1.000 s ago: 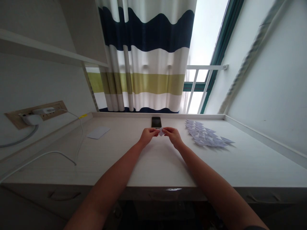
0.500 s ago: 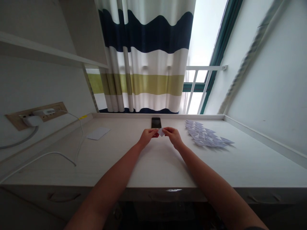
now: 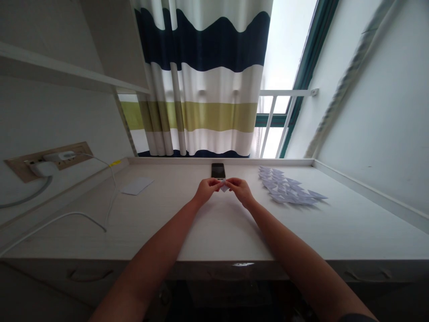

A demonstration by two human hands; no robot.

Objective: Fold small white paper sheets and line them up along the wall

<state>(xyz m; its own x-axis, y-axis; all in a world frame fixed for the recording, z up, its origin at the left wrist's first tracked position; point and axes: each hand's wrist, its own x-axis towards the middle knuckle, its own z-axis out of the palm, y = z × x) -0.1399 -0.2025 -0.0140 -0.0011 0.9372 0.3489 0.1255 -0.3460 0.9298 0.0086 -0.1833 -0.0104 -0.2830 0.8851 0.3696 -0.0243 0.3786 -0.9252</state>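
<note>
Between my two hands is a small piece of white folded paper (image 3: 224, 186), its lower corner pointing down toward me. My left hand (image 3: 206, 189) pinches its left side, with the fingers closed. From the other side my right hand (image 3: 239, 189) grips the paper between thumb and fingers. Both sets of fingertips nearly meet at the top and cover much of the paper, so its exact folds are hidden. Just behind the hands a dark-screened phone (image 3: 218, 171) lies on the white desk (image 3: 224, 232).
Several folded white paper pieces (image 3: 288, 187) lie in overlapping rows on the right. At left are flat white paper (image 3: 137, 185) and a white cable (image 3: 83, 215) running from the wall socket (image 3: 50, 160). A low rim (image 3: 174, 161) borders the desk's back, below a striped curtain (image 3: 208, 89).
My fingertips have come closer together over the paper, the right hand shifting slightly left. Less of the paper shows now, and it looks creased. The view has tilted very slightly.
</note>
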